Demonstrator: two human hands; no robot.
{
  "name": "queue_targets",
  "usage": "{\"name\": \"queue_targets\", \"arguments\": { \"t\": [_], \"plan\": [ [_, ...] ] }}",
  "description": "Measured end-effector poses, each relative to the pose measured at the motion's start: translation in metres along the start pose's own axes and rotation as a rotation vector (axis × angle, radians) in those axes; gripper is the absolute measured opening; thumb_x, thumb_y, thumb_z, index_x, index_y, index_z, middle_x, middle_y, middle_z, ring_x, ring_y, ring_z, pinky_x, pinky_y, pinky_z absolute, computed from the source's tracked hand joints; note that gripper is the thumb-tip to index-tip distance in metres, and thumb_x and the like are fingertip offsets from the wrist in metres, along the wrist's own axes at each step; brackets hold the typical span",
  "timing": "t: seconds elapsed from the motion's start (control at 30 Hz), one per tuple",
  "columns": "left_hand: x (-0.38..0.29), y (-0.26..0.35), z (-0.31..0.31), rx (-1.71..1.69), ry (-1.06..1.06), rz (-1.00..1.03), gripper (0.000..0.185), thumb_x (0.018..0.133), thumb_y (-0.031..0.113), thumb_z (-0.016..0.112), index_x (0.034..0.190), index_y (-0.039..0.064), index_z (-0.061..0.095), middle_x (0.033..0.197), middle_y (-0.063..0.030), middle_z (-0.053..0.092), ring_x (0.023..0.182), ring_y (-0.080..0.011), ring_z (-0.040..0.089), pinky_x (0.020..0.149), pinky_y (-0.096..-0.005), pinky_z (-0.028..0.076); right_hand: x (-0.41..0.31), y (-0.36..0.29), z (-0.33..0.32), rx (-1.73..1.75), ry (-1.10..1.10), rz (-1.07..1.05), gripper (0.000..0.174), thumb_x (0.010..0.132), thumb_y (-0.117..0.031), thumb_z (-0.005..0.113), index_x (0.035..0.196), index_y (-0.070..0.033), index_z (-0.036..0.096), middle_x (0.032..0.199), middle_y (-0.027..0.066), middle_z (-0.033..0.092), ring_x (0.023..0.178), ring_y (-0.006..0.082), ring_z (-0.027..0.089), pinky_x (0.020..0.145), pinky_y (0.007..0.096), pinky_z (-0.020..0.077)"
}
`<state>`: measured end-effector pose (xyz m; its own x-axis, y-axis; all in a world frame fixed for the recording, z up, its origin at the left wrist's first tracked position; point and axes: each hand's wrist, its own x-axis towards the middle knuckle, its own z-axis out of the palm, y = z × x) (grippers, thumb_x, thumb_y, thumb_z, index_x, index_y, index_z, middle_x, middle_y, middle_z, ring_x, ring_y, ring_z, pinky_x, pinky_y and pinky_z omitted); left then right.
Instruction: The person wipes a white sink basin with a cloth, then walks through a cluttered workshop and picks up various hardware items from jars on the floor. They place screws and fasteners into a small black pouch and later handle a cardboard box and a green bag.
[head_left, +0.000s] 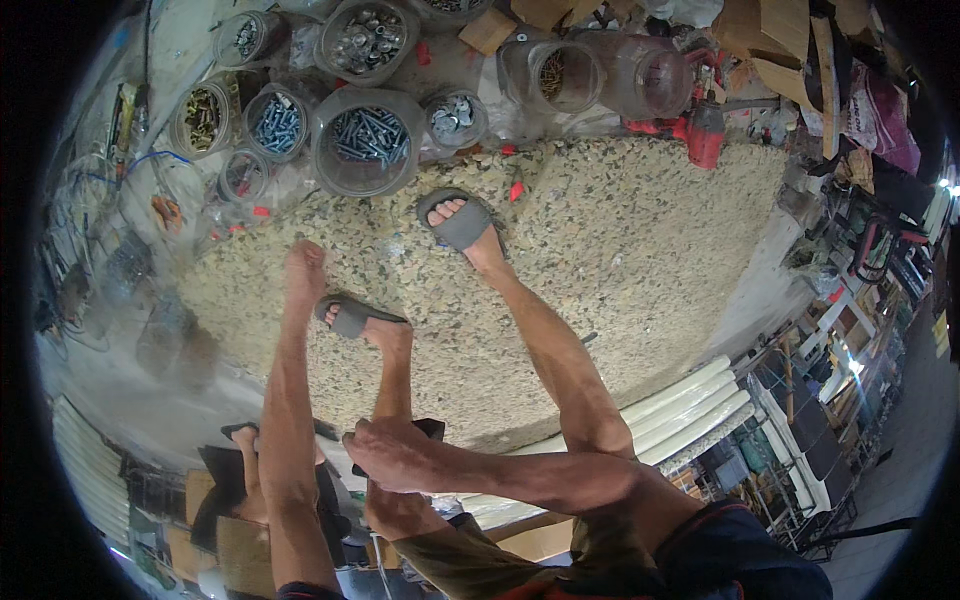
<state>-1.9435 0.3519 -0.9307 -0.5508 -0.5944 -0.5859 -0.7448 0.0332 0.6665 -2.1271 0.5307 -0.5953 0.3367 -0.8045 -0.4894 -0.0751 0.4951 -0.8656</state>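
My left hand (304, 271) is raised over the left part of a speckled foam slab (645, 225), fingers curled; whether it holds something small does not show. Fingers folded, my right hand (386, 454) lies across my bent left knee. Black edges of a thing (430, 429) stick out behind it, and I cannot tell if the hand grips this. Both my feet, in grey slides (463, 219), rest on the slab. Beyond them stand clear plastic jars of blue-grey bolts (371, 139), bluish screws (277, 126), washers (452, 118) and brass-coloured fasteners (201, 118).
A red power tool (703, 135) lies at the slab's far right edge. Torn cardboard (780, 71) is piled beyond it. Small red pieces (516, 191) lie on the slab. Wrapped white rolls (686, 412) are at the lower right. Another person's foot (244, 435) shows at the lower left.
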Motion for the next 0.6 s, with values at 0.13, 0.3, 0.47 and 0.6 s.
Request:
{"name": "queue_targets", "arguments": {
  "t": [0.13, 0.3, 0.47, 0.6],
  "plan": [
    [0.05, 0.03, -0.003, 0.426, 0.133, 0.149, 0.013, 0.095, 0.003, 0.056, 0.107, 0.001, 0.056, 0.095, -0.0243, 0.063, 0.089, -0.0411, 0.062, 0.078, -0.0479, 0.05, 0.009, 0.079, -0.066, 0.105, 0.18, 0.516, 0.025, 0.085, -0.01, 0.069, 0.106, 0.004, 0.065, 0.096, 0.0217, 0.069, 0.089, 0.0407, 0.071, 0.077, 0.0471, 0.0569],
    [0.067, -0.008, -0.039, 0.473, 0.169, 0.159, 0.017, 0.099, 0.012, 0.054, 0.112, 0.002, 0.054, 0.094, -0.0286, 0.062, 0.093, -0.0507, 0.06, 0.078, -0.0577, 0.047, 0.013, 0.24, -0.206, -0.077, 1.26, 0.717, 0.038, 0.078, -0.013, 0.076, 0.11, 0.005, 0.066, 0.104, 0.0255, 0.073, 0.096, 0.0401, 0.071, 0.083, 0.0456, 0.0558],
    [0.095, -0.013, -0.053, 0.567, 0.029, 0.231, 0.016, 0.098, 0.009, 0.053, 0.112, 0.002, 0.053, 0.096, -0.0282, 0.063, 0.093, -0.0501, 0.062, 0.077, -0.059, 0.047, 0.044, 0.317, -0.291, -0.271, 1.333, 0.767, 0.044, 0.078, -0.017, 0.073, 0.115, 0.005, 0.065, 0.113, 0.029, 0.07, 0.109, 0.0453, 0.067, 0.096, 0.0494, 0.052],
    [0.125, -0.007, -0.029, 0.636, -0.07, 0.196, 0.013, 0.095, 0.006, 0.053, 0.108, 0.003, 0.05, 0.09, -0.0253, 0.063, 0.087, -0.0467, 0.063, 0.072, -0.0554, 0.047, 0.048, 0.377, -0.318, -0.382, 1.459, 0.797, 0.042, 0.077, -0.019, 0.074, 0.111, 0.006, 0.07, 0.111, 0.0303, 0.071, 0.11, 0.0441, 0.068, 0.096, 0.0486, 0.0537]
  ]
}}
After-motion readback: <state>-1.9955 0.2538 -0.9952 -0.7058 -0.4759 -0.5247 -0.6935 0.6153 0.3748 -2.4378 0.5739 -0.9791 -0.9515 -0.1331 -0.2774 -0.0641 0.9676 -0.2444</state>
